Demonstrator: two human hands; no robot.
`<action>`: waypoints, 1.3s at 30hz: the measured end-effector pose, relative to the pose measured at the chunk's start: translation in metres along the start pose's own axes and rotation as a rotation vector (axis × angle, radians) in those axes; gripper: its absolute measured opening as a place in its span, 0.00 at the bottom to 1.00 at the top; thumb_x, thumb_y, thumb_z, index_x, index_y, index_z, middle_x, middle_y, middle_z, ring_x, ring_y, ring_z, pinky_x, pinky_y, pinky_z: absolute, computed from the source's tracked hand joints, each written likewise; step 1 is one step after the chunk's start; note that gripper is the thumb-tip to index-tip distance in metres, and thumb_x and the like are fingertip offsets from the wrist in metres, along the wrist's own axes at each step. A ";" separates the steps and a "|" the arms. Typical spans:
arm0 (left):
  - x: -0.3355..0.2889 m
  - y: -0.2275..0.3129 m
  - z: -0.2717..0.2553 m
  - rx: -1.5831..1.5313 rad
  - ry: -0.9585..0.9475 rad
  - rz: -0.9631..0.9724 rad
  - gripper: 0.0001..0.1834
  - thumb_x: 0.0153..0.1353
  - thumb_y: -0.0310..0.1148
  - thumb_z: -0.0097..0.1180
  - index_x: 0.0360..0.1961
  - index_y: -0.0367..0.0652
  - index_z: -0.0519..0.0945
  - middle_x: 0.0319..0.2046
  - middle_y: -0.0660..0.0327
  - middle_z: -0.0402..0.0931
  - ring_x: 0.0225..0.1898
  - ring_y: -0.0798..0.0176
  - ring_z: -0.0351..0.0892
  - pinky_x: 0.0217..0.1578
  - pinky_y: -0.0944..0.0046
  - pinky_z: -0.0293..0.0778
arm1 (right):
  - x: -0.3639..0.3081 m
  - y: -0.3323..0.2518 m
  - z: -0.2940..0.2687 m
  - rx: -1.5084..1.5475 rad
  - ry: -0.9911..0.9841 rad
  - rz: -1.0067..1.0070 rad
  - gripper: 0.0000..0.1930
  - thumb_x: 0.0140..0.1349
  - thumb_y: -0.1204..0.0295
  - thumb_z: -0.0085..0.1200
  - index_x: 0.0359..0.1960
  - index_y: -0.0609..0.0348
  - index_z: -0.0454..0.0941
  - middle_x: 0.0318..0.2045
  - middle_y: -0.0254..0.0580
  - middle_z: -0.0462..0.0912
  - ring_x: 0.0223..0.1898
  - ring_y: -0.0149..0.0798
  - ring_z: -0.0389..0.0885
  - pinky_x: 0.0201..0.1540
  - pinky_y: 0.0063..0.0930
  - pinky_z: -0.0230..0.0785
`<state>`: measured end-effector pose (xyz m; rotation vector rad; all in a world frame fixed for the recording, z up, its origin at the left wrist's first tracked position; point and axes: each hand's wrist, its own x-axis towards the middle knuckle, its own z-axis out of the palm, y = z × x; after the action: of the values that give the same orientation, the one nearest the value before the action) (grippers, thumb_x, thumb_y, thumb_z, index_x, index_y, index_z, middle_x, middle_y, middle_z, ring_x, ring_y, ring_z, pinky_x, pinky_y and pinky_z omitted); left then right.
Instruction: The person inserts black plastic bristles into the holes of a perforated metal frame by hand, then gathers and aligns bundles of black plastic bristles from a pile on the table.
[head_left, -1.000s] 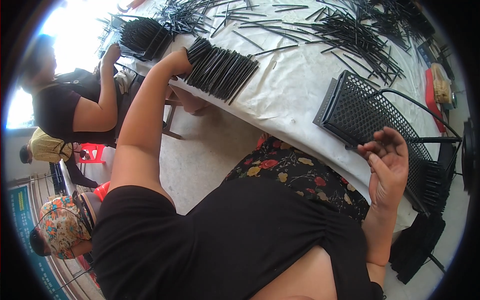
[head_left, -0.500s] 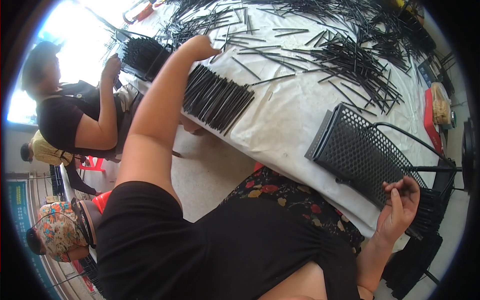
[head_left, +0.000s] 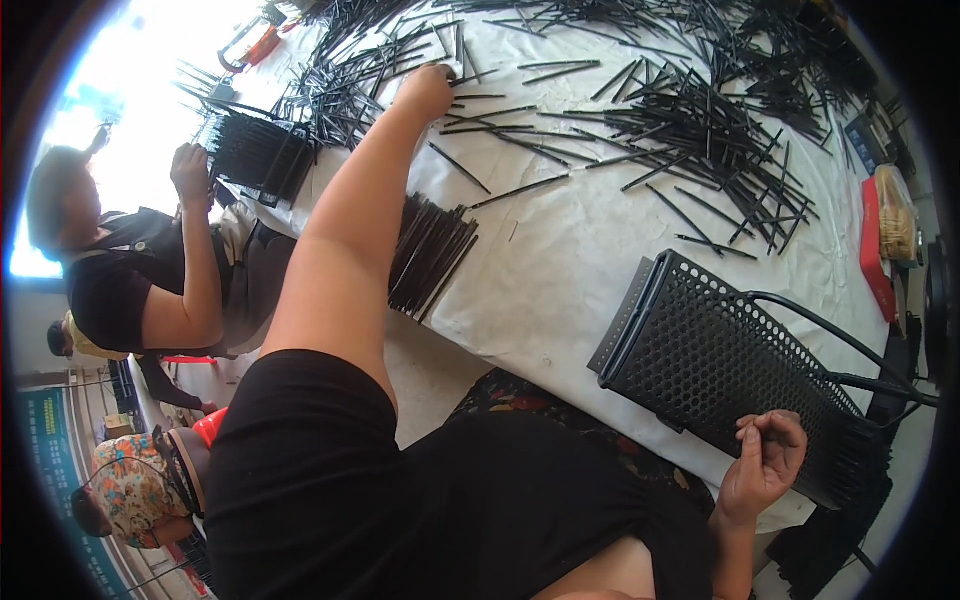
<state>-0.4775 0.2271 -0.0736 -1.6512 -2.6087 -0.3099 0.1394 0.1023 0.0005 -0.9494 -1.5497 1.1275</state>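
My left arm reaches across the white-covered table, and my left hand point(head_left: 427, 92) is closed at its far end, fingertips on a thin black stick point(head_left: 474, 77). Under that forearm, a row of black sticks point(head_left: 432, 255) lies side by side at the table's near edge, partly hidden by the arm. My right hand point(head_left: 765, 465) is raised before the black perforated metal basket point(head_left: 715, 345) at the right. Its fingers are curled, with thumb and fingertips together; whether anything small is pinched there does not show. More black sticks point(head_left: 850, 470) show at the basket's lower end.
Loose black sticks point(head_left: 700, 130) lie in heaps over the table's far side. At the left a co-worker point(head_left: 150, 260) stands by another basket point(head_left: 258, 155) full of black sticks. A red box point(head_left: 876, 250) with a bag point(head_left: 897, 215) sits at the far right. Other people are behind, lower left.
My left hand has moved farther out and to the right among the loose sticks. My right hand has shifted a little left and down in the picture. The view has turned slightly.
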 end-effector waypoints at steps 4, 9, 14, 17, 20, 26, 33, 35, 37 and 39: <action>-0.029 0.036 -0.010 -0.162 -0.123 0.262 0.14 0.62 0.37 0.50 0.43 0.45 0.83 0.43 0.51 0.80 0.50 0.46 0.77 0.52 0.53 0.71 | 0.003 -0.002 -0.001 -0.013 -0.055 -0.011 0.16 0.58 0.91 0.45 0.47 0.65 0.68 0.40 0.45 0.70 0.35 0.33 0.73 0.42 0.26 0.72; -0.070 0.063 -0.042 0.029 -0.384 0.269 0.52 0.50 0.66 0.60 0.65 0.36 0.64 0.64 0.42 0.61 0.66 0.41 0.61 0.64 0.51 0.61 | 0.003 0.002 -0.001 -0.001 -0.082 -0.061 0.17 0.58 0.91 0.45 0.50 0.66 0.68 0.42 0.46 0.69 0.36 0.33 0.73 0.43 0.26 0.72; -0.110 0.106 -0.045 0.170 -0.477 0.339 0.71 0.34 0.67 0.71 0.70 0.31 0.51 0.65 0.39 0.56 0.66 0.33 0.58 0.64 0.49 0.61 | 0.000 0.004 0.002 -0.009 -0.041 -0.078 0.19 0.59 0.91 0.46 0.52 0.66 0.67 0.44 0.47 0.70 0.38 0.33 0.74 0.45 0.27 0.72; -0.109 0.105 -0.041 0.115 -0.450 0.449 0.50 0.40 0.54 0.72 0.59 0.33 0.67 0.58 0.41 0.66 0.60 0.36 0.66 0.58 0.49 0.68 | -0.001 0.004 0.002 -0.007 -0.039 -0.098 0.18 0.59 0.91 0.46 0.51 0.66 0.68 0.44 0.47 0.70 0.38 0.33 0.75 0.44 0.25 0.73; -0.096 0.113 -0.049 0.070 -0.493 0.476 0.23 0.47 0.40 0.66 0.41 0.36 0.78 0.50 0.44 0.74 0.51 0.41 0.75 0.52 0.50 0.72 | -0.001 0.005 -0.003 -0.120 -0.127 -0.131 0.17 0.59 0.92 0.45 0.49 0.67 0.68 0.44 0.48 0.70 0.38 0.32 0.75 0.43 0.24 0.73; -0.083 0.103 -0.025 0.221 -0.415 0.448 0.14 0.55 0.31 0.54 0.42 0.37 0.75 0.44 0.47 0.75 0.49 0.43 0.76 0.49 0.50 0.73 | -0.002 0.003 0.003 -0.228 -0.102 -0.252 0.16 0.60 0.92 0.45 0.49 0.67 0.68 0.48 0.50 0.68 0.37 0.32 0.75 0.45 0.25 0.74; -0.049 0.117 -0.053 -0.325 0.140 0.219 0.24 0.61 0.52 0.56 0.35 0.37 0.77 0.28 0.45 0.80 0.33 0.41 0.80 0.36 0.48 0.74 | -0.003 0.005 -0.004 -0.219 -0.087 -0.270 0.18 0.59 0.92 0.44 0.51 0.67 0.66 0.51 0.53 0.66 0.37 0.32 0.75 0.47 0.29 0.75; -0.054 0.124 -0.063 -0.659 0.351 0.114 0.20 0.59 0.46 0.61 0.31 0.36 0.77 0.22 0.51 0.78 0.25 0.51 0.78 0.31 0.55 0.72 | -0.003 0.008 -0.003 -0.235 -0.094 -0.275 0.18 0.59 0.92 0.45 0.51 0.67 0.67 0.51 0.54 0.66 0.37 0.32 0.75 0.47 0.29 0.75; -0.058 0.123 -0.060 -0.965 0.508 0.010 0.16 0.60 0.39 0.62 0.29 0.36 0.76 0.19 0.57 0.76 0.19 0.64 0.76 0.26 0.61 0.71 | -0.001 0.004 -0.001 -0.259 -0.120 -0.313 0.18 0.58 0.92 0.47 0.49 0.66 0.68 0.50 0.54 0.67 0.37 0.33 0.76 0.46 0.27 0.75; -0.068 0.125 -0.041 -1.201 0.507 -0.030 0.12 0.58 0.34 0.64 0.30 0.37 0.75 0.20 0.61 0.77 0.16 0.68 0.75 0.21 0.67 0.72 | -0.002 0.004 0.001 -0.251 -0.111 -0.305 0.18 0.57 0.92 0.48 0.49 0.66 0.68 0.50 0.53 0.68 0.37 0.33 0.76 0.45 0.26 0.75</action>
<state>-0.3387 0.2108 -0.0239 -1.3238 -2.0448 -2.2441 0.1393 0.1014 -0.0041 -0.7868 -1.8857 0.7943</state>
